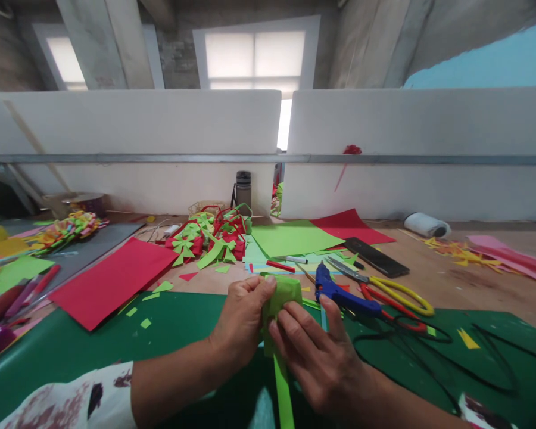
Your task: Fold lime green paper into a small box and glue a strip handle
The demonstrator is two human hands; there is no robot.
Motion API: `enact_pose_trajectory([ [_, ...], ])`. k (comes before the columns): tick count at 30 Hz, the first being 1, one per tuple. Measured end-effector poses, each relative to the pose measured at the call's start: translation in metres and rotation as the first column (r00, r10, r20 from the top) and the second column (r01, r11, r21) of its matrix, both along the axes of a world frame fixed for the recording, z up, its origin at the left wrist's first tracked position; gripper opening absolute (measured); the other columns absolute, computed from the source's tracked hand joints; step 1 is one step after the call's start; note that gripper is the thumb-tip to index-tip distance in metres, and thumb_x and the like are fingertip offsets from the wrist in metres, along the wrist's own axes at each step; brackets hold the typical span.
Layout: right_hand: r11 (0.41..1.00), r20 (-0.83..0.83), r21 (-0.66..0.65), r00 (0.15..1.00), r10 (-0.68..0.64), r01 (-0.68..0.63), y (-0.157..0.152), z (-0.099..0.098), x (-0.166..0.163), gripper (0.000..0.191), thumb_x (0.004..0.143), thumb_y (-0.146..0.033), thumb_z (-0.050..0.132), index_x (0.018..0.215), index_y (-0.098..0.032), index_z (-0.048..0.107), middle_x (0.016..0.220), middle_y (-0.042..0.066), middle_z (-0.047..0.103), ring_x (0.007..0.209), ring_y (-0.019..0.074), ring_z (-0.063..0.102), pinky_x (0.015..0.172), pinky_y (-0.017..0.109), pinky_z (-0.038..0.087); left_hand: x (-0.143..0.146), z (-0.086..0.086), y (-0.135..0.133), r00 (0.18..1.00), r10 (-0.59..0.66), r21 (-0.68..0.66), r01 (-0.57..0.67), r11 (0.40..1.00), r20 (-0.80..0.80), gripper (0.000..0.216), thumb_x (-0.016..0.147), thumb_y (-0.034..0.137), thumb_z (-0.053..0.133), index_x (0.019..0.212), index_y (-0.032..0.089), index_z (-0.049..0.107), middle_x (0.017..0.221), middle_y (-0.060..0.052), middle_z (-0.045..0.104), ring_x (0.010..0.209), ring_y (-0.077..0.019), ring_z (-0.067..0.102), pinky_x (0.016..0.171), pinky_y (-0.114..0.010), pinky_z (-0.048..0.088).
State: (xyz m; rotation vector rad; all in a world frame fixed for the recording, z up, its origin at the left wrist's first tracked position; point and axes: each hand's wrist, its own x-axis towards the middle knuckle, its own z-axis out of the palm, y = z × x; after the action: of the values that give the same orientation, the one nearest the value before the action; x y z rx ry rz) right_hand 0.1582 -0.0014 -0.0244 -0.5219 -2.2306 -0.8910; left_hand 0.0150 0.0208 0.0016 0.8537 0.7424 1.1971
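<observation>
A folded piece of bright green paper [284, 293] is held up over the dark green mat, with a long green strip [283, 390] hanging below it. My left hand [245, 316] pinches its left edge between thumb and fingers. My right hand [315, 351] has its fingertips pressed on the lower right of the same paper, its thumb raised apart. Just beyond my right hand lies a blue glue gun [342, 293], beside scissors [399, 292] with yellow and red handles. Whatever is behind the paper and my fingers is hidden.
Red sheets [116, 280], a light green sheet [297, 237] and a black phone [376, 256] lie around the green mat [178, 322]. Red-and-green paper pieces [209, 235] are piled near a dark bottle [243, 190]. A black cord [446, 357] loops at right.
</observation>
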Motion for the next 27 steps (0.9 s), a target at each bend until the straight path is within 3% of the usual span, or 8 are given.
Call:
enact_pose_trajectory([
  [7,0.999,0.019,-0.020,0.999,0.037,-0.037,0.005,0.006,0.007,0.032,0.087,-0.008,0.036,0.098,-0.010,0.066,0.096,0.013,0.068,0.103,0.0253,0.057,0.101,0.056,0.019,-0.001,0.009,0.008,0.994,0.034,-0.010,-0.033,0.999,0.108,0.030,0.066,0.038,0.073,0.072,0.013,0.059,0.055,0.002,0.058,0.049,-0.0102,0.053,0.048,-0.021,0.040],
  [14,0.996,0.033,-0.039,0.996,0.087,-0.085,0.004,0.018,0.015,0.027,0.088,-0.012,0.041,0.095,-0.012,0.067,0.089,0.009,0.068,0.097,0.0238,0.058,0.099,0.056,0.023,-0.006,0.020,0.013,0.991,0.072,-0.025,-0.070,0.997,0.110,0.022,0.066,0.027,0.074,0.071,0.011,0.060,0.056,-0.001,0.062,0.052,-0.0132,0.059,0.051,-0.023,0.046],
  [20,0.989,0.056,-0.091,0.991,0.119,-0.114,0.007,0.015,0.015,0.026,0.085,-0.009,0.043,0.097,-0.010,0.066,0.090,0.011,0.065,0.099,0.0257,0.055,0.096,0.056,0.029,-0.008,0.023,0.015,0.986,0.102,-0.047,-0.097,0.994,0.135,0.014,0.069,0.020,0.070,0.074,0.012,0.060,0.058,0.000,0.063,0.055,-0.0143,0.061,0.055,-0.026,0.050],
  [23,0.970,-0.086,-0.210,0.990,0.111,-0.127,0.008,0.014,0.012,0.027,0.083,-0.005,0.043,0.096,-0.014,0.065,0.088,0.010,0.061,0.094,0.0235,0.054,0.088,0.052,0.038,-0.009,0.024,0.017,0.983,0.120,-0.035,-0.116,0.993,0.139,0.013,0.067,0.016,0.070,0.075,0.011,0.061,0.058,0.000,0.063,0.055,-0.0144,0.061,0.058,-0.028,0.052],
  [27,0.885,-0.334,-0.420,0.941,0.054,-0.200,0.005,0.021,0.008,0.011,0.082,-0.010,0.052,0.081,-0.014,0.062,0.075,0.005,0.057,0.072,0.0158,0.053,0.066,0.032,0.045,-0.013,0.029,0.019,0.978,0.147,-0.001,-0.148,0.989,0.151,0.015,0.065,0.008,0.068,0.079,0.011,0.062,0.063,-0.001,0.065,0.056,-0.0138,0.062,0.061,-0.028,0.053],
])
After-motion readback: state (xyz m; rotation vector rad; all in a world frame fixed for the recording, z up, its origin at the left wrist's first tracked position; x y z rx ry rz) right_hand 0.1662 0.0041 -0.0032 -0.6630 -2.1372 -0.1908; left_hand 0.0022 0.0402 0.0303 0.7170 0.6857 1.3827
